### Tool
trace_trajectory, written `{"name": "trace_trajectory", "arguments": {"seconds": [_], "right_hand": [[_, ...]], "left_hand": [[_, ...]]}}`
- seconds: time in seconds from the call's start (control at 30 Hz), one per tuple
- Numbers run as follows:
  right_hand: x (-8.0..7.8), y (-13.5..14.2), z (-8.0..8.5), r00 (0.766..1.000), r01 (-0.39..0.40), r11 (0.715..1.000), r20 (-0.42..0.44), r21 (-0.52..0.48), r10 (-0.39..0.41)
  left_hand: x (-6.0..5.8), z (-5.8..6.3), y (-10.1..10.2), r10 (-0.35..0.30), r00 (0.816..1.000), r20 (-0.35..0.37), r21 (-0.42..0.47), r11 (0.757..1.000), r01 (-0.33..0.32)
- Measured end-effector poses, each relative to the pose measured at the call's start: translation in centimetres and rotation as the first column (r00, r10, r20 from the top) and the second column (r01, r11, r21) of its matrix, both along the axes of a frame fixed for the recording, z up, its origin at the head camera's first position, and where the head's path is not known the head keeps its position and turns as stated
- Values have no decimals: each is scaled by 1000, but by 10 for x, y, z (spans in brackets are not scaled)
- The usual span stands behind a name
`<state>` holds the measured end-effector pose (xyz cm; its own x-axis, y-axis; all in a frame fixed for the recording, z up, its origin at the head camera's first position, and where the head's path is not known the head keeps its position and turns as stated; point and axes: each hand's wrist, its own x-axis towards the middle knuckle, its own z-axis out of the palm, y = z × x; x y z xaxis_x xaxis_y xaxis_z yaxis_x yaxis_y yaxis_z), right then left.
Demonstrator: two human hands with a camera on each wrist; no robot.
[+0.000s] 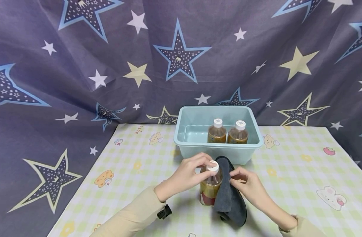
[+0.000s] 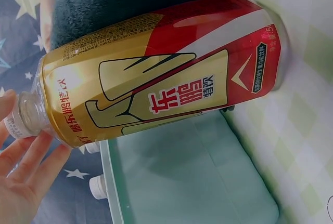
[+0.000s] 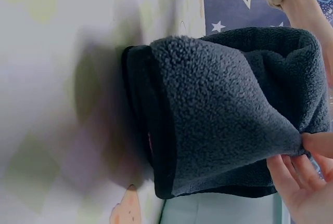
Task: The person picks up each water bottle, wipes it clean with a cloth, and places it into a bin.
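Note:
A drink bottle point(image 1: 209, 190) with a white cap and a gold and red label stands upright on the table. My left hand point(image 1: 187, 173) grips it at the cap and neck; the left wrist view shows its label point(image 2: 161, 81) up close. Against the bottle's right side hangs a dark grey fleece cloth point(image 1: 232, 202) with black edging. Between thumb and fingers, my right hand point(image 1: 250, 185) pinches a fold of that cloth. Seen from the right wrist, the cloth point(image 3: 218, 115) droops in folds from the fingertips.
Just behind the hands stands a light blue plastic bin point(image 1: 218, 152). Two similar capped bottles, one on the left point(image 1: 217, 134) and one on the right point(image 1: 238, 135), stand inside it. A checked cloth point(image 1: 290, 184) covers the table, and a star-patterned curtain point(image 1: 181, 95) hangs behind.

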<state>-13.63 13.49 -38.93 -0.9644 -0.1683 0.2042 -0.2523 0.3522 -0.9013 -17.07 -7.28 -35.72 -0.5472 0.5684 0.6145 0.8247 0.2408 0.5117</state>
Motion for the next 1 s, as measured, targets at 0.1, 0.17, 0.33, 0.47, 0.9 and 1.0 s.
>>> {"name": "trace_trajectory", "arguments": {"seconds": [0.1,0.17,0.33,0.47,0.9,1.0], "right_hand": [[-2,0,-5,1000,-7,1000,12,13,6],[-3,0,-10,1000,-15,999,11,30,15],[-6,1,-23,997,-61,996,-50,62,64],[-8,3,-33,991,-98,991,-77,90,105],[-10,3,-51,996,-74,981,-29,177,81],[-8,2,-51,997,-64,982,-41,180,73]], "left_hand": [[1,0,0,-4,1000,10,6,1000,4],[1,0,1,-9,999,31,16,1000,8],[1,-1,1,-15,999,51,23,1000,14],[1,0,1,-12,998,56,19,1000,11],[1,0,2,-14,998,65,13,1000,13],[1,0,2,-8,998,66,8,1000,8]]}}
